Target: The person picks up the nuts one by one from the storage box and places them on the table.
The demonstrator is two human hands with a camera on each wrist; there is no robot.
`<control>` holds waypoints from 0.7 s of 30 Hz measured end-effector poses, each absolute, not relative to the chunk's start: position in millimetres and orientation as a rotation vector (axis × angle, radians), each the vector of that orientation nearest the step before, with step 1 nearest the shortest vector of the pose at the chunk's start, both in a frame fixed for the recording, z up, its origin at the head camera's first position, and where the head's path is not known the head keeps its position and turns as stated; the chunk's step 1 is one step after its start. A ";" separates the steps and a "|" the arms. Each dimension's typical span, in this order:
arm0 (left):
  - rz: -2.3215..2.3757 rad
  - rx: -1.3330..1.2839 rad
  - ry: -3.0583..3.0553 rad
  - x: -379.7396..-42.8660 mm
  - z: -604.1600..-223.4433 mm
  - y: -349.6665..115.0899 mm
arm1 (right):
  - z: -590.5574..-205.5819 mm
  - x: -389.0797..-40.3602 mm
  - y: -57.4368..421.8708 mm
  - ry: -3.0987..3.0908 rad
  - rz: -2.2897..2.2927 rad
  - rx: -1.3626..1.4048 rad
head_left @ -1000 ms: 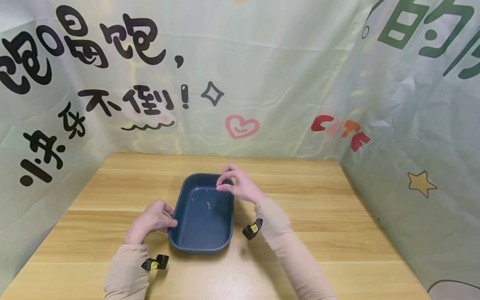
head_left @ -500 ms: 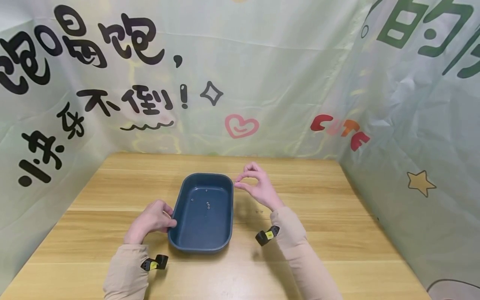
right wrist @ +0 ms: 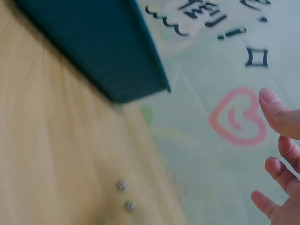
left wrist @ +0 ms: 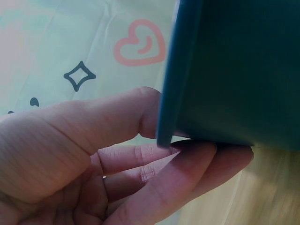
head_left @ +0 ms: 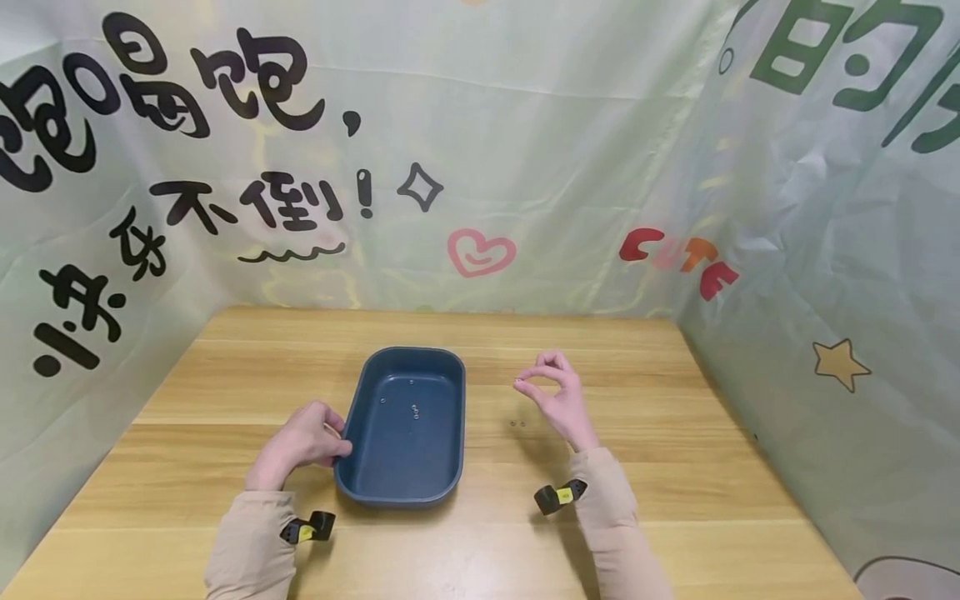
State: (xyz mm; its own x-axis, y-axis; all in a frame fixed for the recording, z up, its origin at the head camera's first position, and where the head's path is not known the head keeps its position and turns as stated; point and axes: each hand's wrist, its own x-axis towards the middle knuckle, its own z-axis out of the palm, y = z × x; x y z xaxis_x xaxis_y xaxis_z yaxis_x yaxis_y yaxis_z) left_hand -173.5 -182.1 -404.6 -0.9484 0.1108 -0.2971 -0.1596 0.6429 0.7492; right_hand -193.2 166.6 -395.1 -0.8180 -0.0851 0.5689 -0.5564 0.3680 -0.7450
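Note:
My left hand (head_left: 302, 442) grips the near-left rim of a dark blue tray (head_left: 397, 487), thumb inside and fingers beneath, as the left wrist view also shows. Several tiny metal nuts (head_left: 416, 410) lie scattered on the tray floor. To the right of the tray, above the table, my right hand (head_left: 558, 400) pinches a tiny metal nut (head_left: 519, 381) between thumb and forefinger. In the right wrist view the pinch is not visible; only the thumb (right wrist: 279, 115) and some fingertips appear. Two loose nuts (right wrist: 125, 194) sit on the wood below that hand.
The wooden table (head_left: 675, 433) extends around the tray on all sides. A printed cloth (head_left: 525, 150) with lettering, a heart and a star hangs along the back and sides. Each wrist carries a small black camera (head_left: 561, 496).
My right hand has moved from over the tray's far-right corner out to the right, with the nut pinched. This uncovers two nuts on the table. My left hand stays on the rim.

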 end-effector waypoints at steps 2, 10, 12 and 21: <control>1.218 -0.038 2.539 -173.4 -404.7 -181.9 | -402.7 -191.4 173.9 -2.215 1.446 0.507; 1.256 -0.042 2.510 -172.9 -405.7 -182.3 | -420.7 -190.3 192.4 -2.280 1.465 0.381; 1.254 -0.047 2.509 -173.1 -405.9 -182.7 | -427.0 -192.9 196.5 -2.296 1.458 0.375; 1.224 -0.045 2.524 -173.7 -405.6 -182.6 | -470.1 -210.0 215.3 -2.419 1.461 0.284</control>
State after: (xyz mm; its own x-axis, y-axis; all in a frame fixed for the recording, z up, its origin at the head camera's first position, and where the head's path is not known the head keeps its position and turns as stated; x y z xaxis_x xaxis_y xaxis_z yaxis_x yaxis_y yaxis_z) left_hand -173.7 -182.6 -405.6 -0.9435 0.1162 -0.3104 -0.1718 0.6295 0.7577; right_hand -210.0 215.3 -470.1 -0.9354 -0.0137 0.3534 -0.3192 0.4631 -0.8268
